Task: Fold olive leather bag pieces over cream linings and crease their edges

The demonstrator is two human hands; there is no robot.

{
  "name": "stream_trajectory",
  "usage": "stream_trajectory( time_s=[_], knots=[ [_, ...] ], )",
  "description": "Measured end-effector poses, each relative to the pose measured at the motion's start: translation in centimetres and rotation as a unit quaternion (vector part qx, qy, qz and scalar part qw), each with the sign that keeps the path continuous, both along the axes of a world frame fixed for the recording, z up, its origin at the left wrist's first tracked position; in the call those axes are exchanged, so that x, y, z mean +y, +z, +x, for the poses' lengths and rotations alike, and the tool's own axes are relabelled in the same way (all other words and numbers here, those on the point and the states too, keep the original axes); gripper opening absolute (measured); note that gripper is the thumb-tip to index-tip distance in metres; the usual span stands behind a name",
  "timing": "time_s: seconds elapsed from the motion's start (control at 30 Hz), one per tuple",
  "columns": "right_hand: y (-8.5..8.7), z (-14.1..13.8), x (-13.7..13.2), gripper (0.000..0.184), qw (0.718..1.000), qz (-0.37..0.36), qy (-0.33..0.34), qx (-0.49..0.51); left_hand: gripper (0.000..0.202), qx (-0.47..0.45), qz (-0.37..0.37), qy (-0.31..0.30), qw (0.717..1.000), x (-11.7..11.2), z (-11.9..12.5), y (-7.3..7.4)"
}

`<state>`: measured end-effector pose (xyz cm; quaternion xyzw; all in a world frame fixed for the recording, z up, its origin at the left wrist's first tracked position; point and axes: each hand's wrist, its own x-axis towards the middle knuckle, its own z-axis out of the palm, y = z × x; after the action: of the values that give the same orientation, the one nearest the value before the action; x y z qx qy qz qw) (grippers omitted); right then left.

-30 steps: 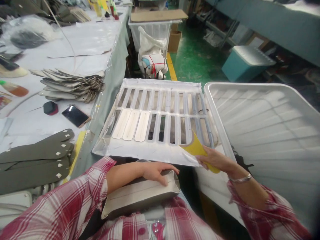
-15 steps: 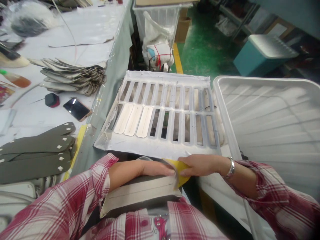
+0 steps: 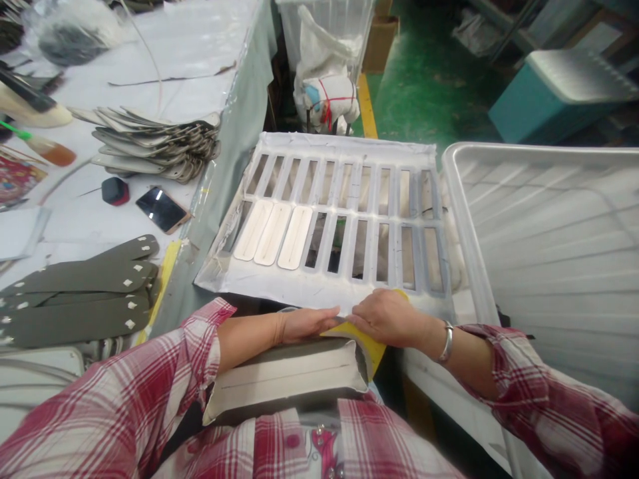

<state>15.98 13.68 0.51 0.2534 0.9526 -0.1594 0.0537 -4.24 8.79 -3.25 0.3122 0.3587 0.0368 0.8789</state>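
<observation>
At my waist a box-shaped bag piece (image 3: 289,378) lies tilted, with a beige panel bearing a thin line and dark sides. Its right end has a curled yellow flap (image 3: 375,347). My left hand (image 3: 310,323) holds the piece's upper edge, fingers stretched along it and fingertips near the flap. Closed on the flap's top edge is my right hand (image 3: 385,318), whose fingers are partly hidden. Just beyond, a white slotted rack (image 3: 279,281) carries several beige rounded strips (image 3: 295,238) over its front-left slots.
A white-covered table (image 3: 180,40) at left holds stacked grey panels (image 3: 154,146), a phone (image 3: 162,209) and dark straps (image 3: 84,293). A large white bin (image 3: 549,226) stands close on the right. Behind the rack are a clear tub (image 3: 367,46) and a teal box (image 3: 549,100).
My right hand has moved up and slightly right along the yellow flap, closer to the rack. The left fingers have lifted to the top edge. The whole view has shifted slightly.
</observation>
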Motion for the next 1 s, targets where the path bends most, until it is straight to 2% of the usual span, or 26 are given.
stream_trajectory(
  time_s=[0.03, 0.1, 0.2, 0.3, 0.47, 0.7, 0.83, 1.0],
  knots=[
    [0.0, -0.1, 0.1, 0.05, 1.0, -0.007, 0.011, -0.001, 0.069, 0.059, 0.046, -0.021, 0.997, 0.0, -0.2, 0.1],
    [0.0, -0.4, 0.2, 0.05, 1.0, -0.021, 0.018, -0.004, 0.071, 0.173, 0.151, -0.083, 0.97, 0.2, -0.6, 0.3],
    [-0.1, -0.6, 0.1, 0.05, 0.999, -0.041, 0.015, -0.008, 0.077, 0.218, 0.254, -0.166, 0.928, 0.5, -0.9, 0.4],
    [-0.2, -0.6, -0.3, 0.051, 0.998, -0.055, -0.006, -0.019, 0.078, 0.205, 0.278, -0.183, 0.92, 0.5, -0.8, 0.4],
    [-0.7, -0.2, -1.5, 0.052, 0.997, -0.06, -0.045, -0.022, 0.063, 0.15, 0.323, -0.2, 0.913, 0.2, -0.4, 0.1],
    [-1.2, 0.5, -2.7, 0.05, 0.994, -0.073, -0.079, -0.017, 0.056, 0.077, 0.327, -0.19, 0.923, -0.1, 0.0, -0.1],
    [-1.2, 0.6, -3.2, 0.05, 0.994, -0.073, -0.079, -0.017, 0.051, 0.021, 0.327, -0.199, 0.924, -0.1, 0.2, 0.6],
    [-0.9, 1.2, -4.3, 0.05, 0.993, -0.086, -0.075, -0.028, 0.05, 0.016, 0.357, -0.224, 0.907, 0.0, 1.0, 1.9]
  ],
)
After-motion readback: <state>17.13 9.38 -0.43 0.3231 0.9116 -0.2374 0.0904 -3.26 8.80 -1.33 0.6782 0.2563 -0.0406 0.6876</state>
